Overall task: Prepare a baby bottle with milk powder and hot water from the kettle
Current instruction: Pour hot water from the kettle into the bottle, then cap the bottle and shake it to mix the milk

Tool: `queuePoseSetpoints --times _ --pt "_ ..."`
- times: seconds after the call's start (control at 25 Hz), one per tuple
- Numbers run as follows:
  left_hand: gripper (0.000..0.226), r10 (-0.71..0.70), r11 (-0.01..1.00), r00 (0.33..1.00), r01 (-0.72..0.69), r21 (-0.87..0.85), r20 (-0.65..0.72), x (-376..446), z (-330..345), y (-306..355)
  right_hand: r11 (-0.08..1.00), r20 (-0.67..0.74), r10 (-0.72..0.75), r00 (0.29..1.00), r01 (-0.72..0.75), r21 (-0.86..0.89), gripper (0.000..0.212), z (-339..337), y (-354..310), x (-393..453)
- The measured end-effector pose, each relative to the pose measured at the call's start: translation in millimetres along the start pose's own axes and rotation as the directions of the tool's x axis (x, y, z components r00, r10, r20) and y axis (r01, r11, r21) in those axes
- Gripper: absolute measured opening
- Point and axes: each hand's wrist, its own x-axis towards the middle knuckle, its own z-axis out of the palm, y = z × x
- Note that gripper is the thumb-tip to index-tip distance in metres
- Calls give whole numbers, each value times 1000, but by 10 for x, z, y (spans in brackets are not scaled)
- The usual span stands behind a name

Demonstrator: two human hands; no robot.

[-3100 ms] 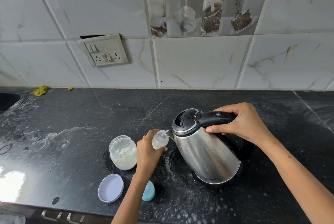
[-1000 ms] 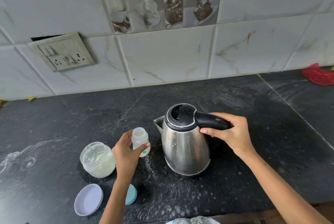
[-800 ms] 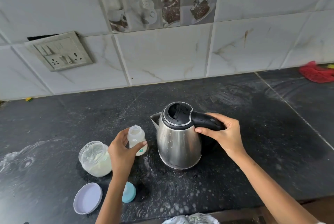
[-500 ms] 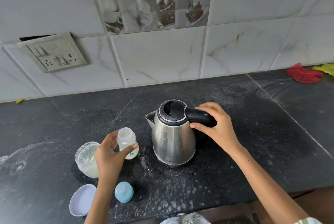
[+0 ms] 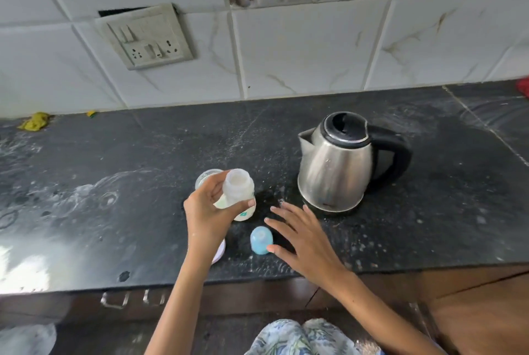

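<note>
My left hand (image 5: pixel 207 213) grips a small clear baby bottle (image 5: pixel 239 191), uncapped, with whitish liquid inside, held just above the black counter (image 5: pixel 114 177). The bottle's blue cap (image 5: pixel 261 239) lies on the counter below it. My right hand (image 5: pixel 300 236) hovers open beside the cap, thumb tip touching or nearly touching it. The steel kettle (image 5: pixel 336 163) with black lid and handle stands upright to the right, nobody holding it. The milk powder jar (image 5: pixel 204 176) is mostly hidden behind my left hand.
The jar's pale lid (image 5: pixel 219 251) peeks out under my left forearm near the counter's front edge. A wall socket plate (image 5: pixel 148 37) sits on the tiled wall. A yellow scrap (image 5: pixel 35 121) lies at the back left; something red (image 5: pixel 523 87) at the far right.
My right hand has let go of the kettle handle and moved down left to the blue cap. The kettle stands still on the counter. My left hand keeps hold of the bottle.
</note>
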Motion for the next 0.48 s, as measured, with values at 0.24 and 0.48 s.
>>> queuePoseSetpoints --times 0.24,0.48 --pt "61 20 997 997 -15 -71 73 -136 -101 -116 963 138 206 969 -226 146 53 336 -235 -2" --pt "60 21 995 985 -3 -104 169 -155 87 -411 793 -68 525 849 -458 402 43 63 -124 51"
